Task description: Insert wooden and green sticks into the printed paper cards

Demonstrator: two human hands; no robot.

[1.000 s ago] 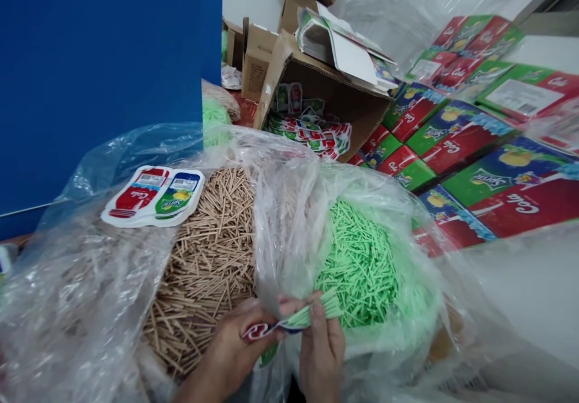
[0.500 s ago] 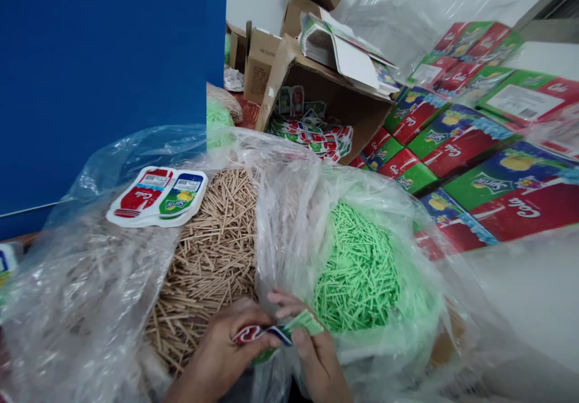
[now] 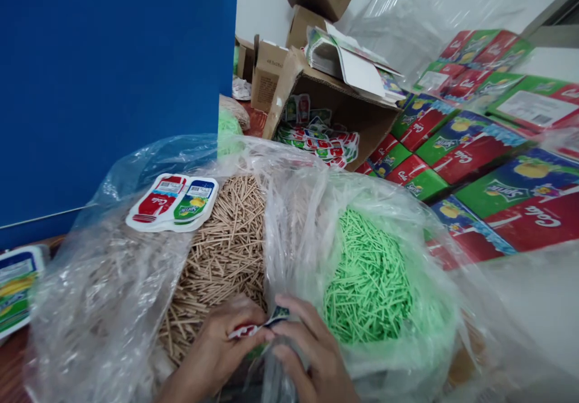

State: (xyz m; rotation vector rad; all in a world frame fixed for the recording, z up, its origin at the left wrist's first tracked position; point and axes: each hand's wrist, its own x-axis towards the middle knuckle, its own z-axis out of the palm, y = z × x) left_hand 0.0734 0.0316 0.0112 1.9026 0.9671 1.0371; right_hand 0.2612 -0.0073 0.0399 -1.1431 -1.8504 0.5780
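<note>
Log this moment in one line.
left hand: holds printed packet | right hand: at same packet | near left hand: brown sticks | near right hand: green sticks

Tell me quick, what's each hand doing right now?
Left hand: closed, pinching a small printed packet.
Right hand: fingers partly curled at the packet's other end; can't tell whether it grips.

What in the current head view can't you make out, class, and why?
Head view, now:
Printed packet: full shape and any contents, hidden by the left hand and right hand.
Sprite pack: left part, cut off by the picture's left edge.
Brown box: fine print, too small and blurred.
</note>
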